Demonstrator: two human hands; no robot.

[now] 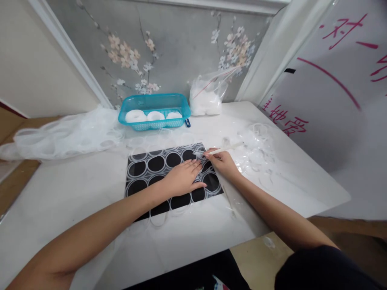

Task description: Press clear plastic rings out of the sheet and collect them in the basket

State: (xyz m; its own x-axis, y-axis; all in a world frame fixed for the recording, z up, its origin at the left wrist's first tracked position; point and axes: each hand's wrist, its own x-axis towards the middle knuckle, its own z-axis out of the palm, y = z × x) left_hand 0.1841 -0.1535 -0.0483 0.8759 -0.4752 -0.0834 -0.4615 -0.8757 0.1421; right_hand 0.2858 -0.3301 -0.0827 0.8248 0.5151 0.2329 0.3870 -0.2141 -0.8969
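A black rectangular mat (156, 163) lies on the white table under a clear plastic sheet with rows of round holes (143, 177). My left hand (184, 176) rests flat on this sheet, fingers spread and nothing in its grasp. At the sheet's upper right, my right hand (223, 163) is closed on a slim white pen-like tool (232, 147), which slants up to the right. The fingertips of that hand are at a small clear bit of film (198, 154); whether they pinch it, I cannot tell.
Behind the mat stands a blue plastic basket (154, 98) with white rings. A zip bag of white pieces (205, 98) is beside it, with a small blue object (188, 123) between. Translucent holed sheets (69, 133) are heaped left; clear scraps (256, 147) lie right, near a whiteboard (326, 141).
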